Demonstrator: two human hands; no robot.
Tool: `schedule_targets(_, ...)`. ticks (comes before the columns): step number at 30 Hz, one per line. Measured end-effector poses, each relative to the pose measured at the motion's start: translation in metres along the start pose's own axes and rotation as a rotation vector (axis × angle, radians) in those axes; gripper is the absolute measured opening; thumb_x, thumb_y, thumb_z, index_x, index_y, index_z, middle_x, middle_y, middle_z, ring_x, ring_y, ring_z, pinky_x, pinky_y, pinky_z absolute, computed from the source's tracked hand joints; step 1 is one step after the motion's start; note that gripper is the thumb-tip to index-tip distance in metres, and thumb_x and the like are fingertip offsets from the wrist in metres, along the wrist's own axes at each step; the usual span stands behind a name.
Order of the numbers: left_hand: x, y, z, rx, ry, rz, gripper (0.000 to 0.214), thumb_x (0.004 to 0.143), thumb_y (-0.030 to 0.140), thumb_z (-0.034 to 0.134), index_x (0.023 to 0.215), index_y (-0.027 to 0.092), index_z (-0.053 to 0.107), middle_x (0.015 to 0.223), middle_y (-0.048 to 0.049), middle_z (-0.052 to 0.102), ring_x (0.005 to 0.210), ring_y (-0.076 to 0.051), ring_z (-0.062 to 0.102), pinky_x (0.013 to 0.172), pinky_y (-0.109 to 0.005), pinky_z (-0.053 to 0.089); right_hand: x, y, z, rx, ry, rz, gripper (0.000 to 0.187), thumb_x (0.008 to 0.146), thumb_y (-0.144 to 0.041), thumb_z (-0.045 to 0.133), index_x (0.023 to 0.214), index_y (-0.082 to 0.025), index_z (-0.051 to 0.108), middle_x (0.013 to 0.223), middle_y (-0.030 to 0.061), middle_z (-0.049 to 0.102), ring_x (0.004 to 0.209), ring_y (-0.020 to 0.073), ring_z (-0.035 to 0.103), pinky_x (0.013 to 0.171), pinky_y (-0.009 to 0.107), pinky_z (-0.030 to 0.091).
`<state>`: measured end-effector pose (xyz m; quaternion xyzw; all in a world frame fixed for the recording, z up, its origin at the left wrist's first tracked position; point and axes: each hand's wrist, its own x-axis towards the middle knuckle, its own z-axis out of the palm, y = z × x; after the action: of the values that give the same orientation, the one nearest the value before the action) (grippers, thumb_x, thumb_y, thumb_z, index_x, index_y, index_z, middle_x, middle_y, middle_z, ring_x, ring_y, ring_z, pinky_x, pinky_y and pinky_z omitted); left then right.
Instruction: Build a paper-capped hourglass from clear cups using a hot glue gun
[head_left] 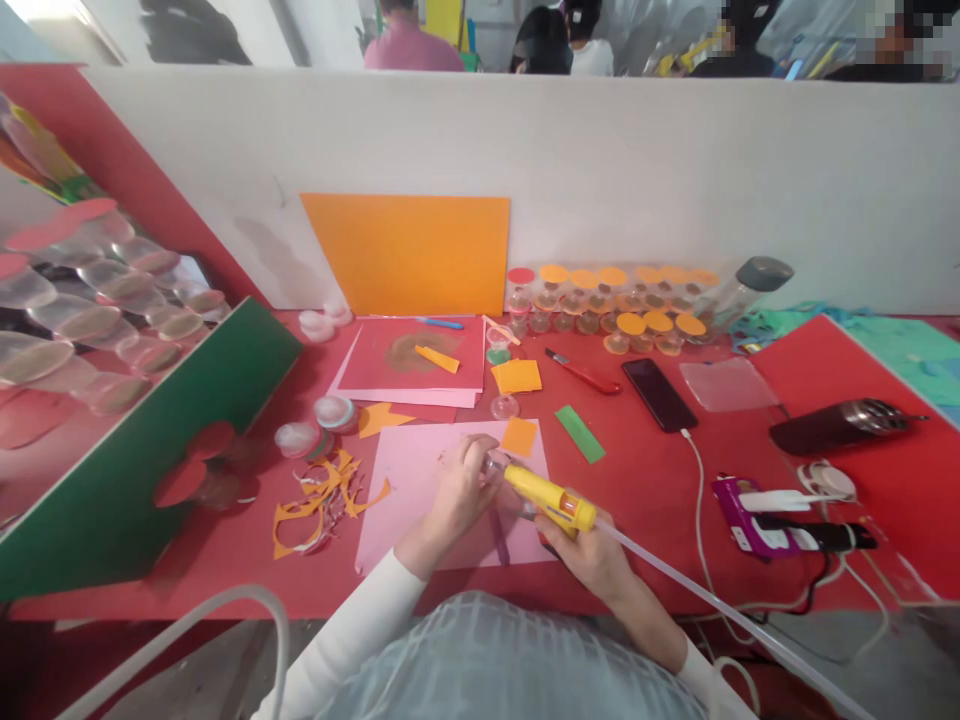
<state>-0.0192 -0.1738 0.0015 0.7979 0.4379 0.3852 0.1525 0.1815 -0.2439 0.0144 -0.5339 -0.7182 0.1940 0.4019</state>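
Observation:
In my right hand (596, 560) is a yellow hot glue gun (536, 487), its nozzle pointing left and a long translucent glue stick (697, 590) trailing from its back. My left hand (465, 485) pinches a small clear plastic piece (493, 464) at the nozzle; its full shape is hidden by the fingers. Both hands are over a pink sheet (397, 470) on the red table. Beneath them on the sheet lies a thin purple stick-like thing (499, 537). An orange paper square (518, 437) rests at the sheet's upper right.
Orange paper scraps (319, 505) lie left, near clear cups (298, 438). A green strip (580, 433), a red-handled cutter (585, 372) and a phone (660, 394) lie right. Orange-topped cups (600, 295) line the back wall. A purple power strip (750, 520) has cables.

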Motion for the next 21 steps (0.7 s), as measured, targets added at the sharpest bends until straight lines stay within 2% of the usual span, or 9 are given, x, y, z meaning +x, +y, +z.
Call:
schedule_targets(5, -0.007, -0.004, -0.011, -0.044, -0.042, 0.008, 0.041, 0.083, 0.009, 0.062, 0.120, 0.022, 0.049, 0.109, -0.0071, 0.063, 0.090, -0.019, 0.067, 0.074, -0.030, 0.058, -0.004, -0.007, 0.008, -0.007, 0.034, 0.040, 0.035, 0.098, -0.050, 0.049, 0.087, -0.024, 0.069, 0.065, 0.0044, 0.071, 0.059, 0.0218, 0.072, 0.066, 0.030, 0.063)
schedule_targets(10, -0.014, -0.011, -0.023, -0.078, -0.069, 0.045, 0.041, 0.087, 0.012, 0.063, 0.124, 0.022, 0.047, 0.117, -0.0097, 0.061, 0.101, -0.021, 0.067, 0.078, -0.031, 0.059, -0.006, -0.013, 0.019, -0.042, 0.094, -0.016, 0.032, 0.098, -0.046, 0.053, 0.092, -0.020, 0.071, 0.082, 0.0095, 0.078, 0.076, 0.0246, 0.077, 0.069, 0.030, 0.064)
schedule_targets(15, -0.017, -0.018, -0.027, -0.101, -0.028, 0.050, 0.040, 0.088, 0.011, 0.061, 0.124, 0.023, 0.046, 0.117, -0.0097, 0.062, 0.098, -0.020, 0.068, 0.079, -0.031, 0.060, -0.002, -0.020, 0.020, -0.056, 0.050, 0.037, 0.030, 0.096, -0.045, 0.055, 0.092, -0.020, 0.072, 0.084, 0.0100, 0.079, 0.078, 0.0253, 0.077, 0.072, 0.031, 0.065)
schedule_targets(21, -0.017, -0.028, -0.027, -0.143, 0.003, 0.096, 0.040, 0.089, 0.009, 0.056, 0.125, 0.023, 0.047, 0.115, -0.0104, 0.064, 0.106, -0.022, 0.066, 0.085, -0.035, 0.059, 0.002, -0.024, 0.019, -0.023, -0.023, 0.087, 0.031, 0.096, -0.040, 0.055, 0.108, -0.017, 0.072, 0.101, 0.0131, 0.079, 0.096, 0.0282, 0.077, 0.085, 0.035, 0.063)
